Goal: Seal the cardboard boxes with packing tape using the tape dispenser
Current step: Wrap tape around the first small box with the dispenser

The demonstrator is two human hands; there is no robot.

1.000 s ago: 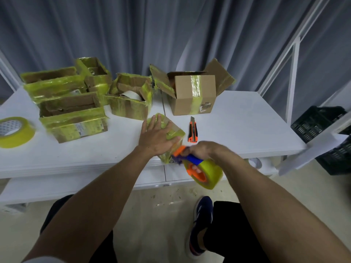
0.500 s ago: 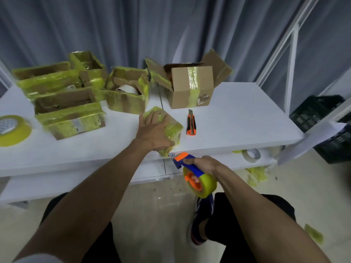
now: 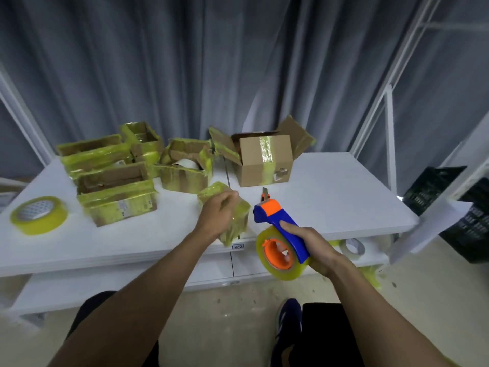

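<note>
Pause between tape passes, seemingly: left hand [image 3: 218, 217] curls over small taped box [image 3: 239, 214]; right hand [image 3: 312, 242] grips tape dispenser [image 3: 279, 221], clear of it. Next: dispenser head onto box.

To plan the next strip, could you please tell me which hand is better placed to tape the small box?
Right: the right hand grips the tape dispenser, its head beside the small box, which the left hand holds.

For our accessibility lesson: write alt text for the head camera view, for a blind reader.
A person's left hand holds a small tape-wrapped box at the edge of a white table while the right hand grips a blue and orange tape dispenser. Behind lie open taped boxes and a utility knife.
</note>
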